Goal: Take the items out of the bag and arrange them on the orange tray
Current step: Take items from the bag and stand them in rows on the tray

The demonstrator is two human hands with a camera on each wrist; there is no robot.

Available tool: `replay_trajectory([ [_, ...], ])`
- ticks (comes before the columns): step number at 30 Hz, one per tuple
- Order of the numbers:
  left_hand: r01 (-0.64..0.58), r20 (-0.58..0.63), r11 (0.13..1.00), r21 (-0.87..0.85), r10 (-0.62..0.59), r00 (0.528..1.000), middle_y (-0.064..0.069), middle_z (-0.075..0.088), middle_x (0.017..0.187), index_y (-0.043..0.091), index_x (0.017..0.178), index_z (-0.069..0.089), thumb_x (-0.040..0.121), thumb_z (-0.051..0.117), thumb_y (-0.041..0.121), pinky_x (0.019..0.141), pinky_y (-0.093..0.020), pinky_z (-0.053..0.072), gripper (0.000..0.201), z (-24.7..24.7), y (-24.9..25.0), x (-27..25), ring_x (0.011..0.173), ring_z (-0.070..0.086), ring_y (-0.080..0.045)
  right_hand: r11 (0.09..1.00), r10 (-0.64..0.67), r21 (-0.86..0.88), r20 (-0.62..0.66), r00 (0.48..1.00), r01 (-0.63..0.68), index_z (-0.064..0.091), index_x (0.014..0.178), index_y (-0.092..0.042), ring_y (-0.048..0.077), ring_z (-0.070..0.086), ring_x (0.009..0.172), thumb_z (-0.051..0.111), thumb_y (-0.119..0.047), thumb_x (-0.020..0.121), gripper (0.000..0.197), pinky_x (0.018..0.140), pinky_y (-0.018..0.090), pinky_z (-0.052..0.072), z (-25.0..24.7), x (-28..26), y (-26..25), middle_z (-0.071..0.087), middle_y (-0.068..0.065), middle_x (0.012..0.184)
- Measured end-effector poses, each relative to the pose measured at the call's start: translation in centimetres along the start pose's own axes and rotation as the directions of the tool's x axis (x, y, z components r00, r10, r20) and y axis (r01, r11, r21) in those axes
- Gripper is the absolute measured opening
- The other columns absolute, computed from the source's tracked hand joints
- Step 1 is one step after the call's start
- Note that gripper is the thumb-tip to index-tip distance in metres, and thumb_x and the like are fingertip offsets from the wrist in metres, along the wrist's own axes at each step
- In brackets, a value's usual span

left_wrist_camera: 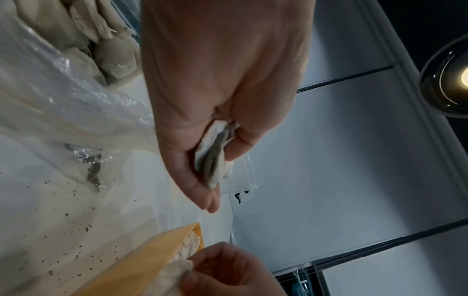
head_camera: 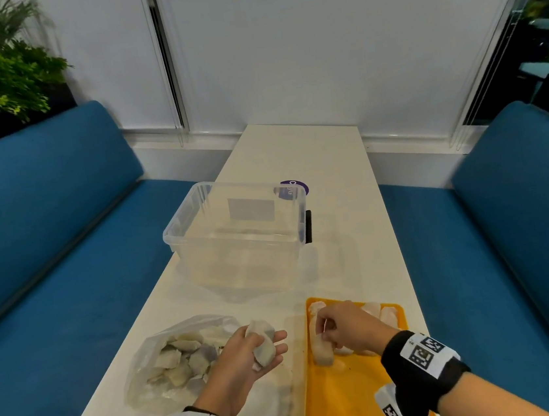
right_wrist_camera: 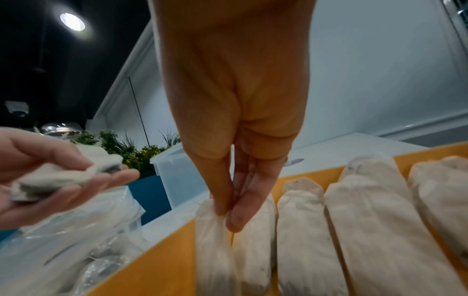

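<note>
A clear plastic bag (head_camera: pixel 154 368) of pale fabric pouches lies open at the table's near left. My left hand (head_camera: pixel 265 349) hovers to the right of the bag, palm up, holding two pouches (head_camera: pixel 263 340) under its thumb; the left wrist view shows these pouches (left_wrist_camera: pixel 215 162) clamped between thumb and fingers. The orange tray (head_camera: pixel 342 395) lies at the near right with several pouches laid side by side (right_wrist_camera: pixel 367 230). My right hand (head_camera: pixel 323 330) reaches over the tray's left side and pinches the top of the leftmost pouch (right_wrist_camera: pixel 215 250) between thumb and fingertips (right_wrist_camera: pixel 238 218).
A clear lidless plastic box (head_camera: pixel 235 239) stands mid-table behind the bag and tray, with a black clip (head_camera: pixel 308 226) on its right side and a purple sticker (head_camera: pixel 295 188) beyond. Blue benches (head_camera: pixel 50 267) flank the narrow white table (head_camera: pixel 311 149). Dark crumbs speckle the table near the bag.
</note>
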State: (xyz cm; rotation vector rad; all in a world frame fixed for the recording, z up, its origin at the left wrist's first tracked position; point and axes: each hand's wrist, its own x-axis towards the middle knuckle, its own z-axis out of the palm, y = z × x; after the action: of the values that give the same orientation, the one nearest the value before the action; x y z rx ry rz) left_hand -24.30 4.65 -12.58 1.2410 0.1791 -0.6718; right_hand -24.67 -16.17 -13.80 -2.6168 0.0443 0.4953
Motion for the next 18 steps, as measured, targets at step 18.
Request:
replay_trajectory([
  [18, -0.011, -0.017, 0.995, 0.099, 0.012, 1.0, -0.016, 0.065, 0.107, 0.005, 0.104, 0.062, 0.09, 0.055, 0.007, 0.076, -0.032, 0.055, 0.015, -0.4, -0.6, 0.5, 0.099, 0.064, -0.027, 0.997, 0.067, -0.024, -0.126, 0.99, -0.07, 0.058, 0.098, -0.019, 0.014, 0.052, 0.086, 0.057, -0.02, 0.089, 0.009, 0.077, 0.024, 0.045, 0.4, 1.3, 0.5, 0.059, 0.003, 0.104],
])
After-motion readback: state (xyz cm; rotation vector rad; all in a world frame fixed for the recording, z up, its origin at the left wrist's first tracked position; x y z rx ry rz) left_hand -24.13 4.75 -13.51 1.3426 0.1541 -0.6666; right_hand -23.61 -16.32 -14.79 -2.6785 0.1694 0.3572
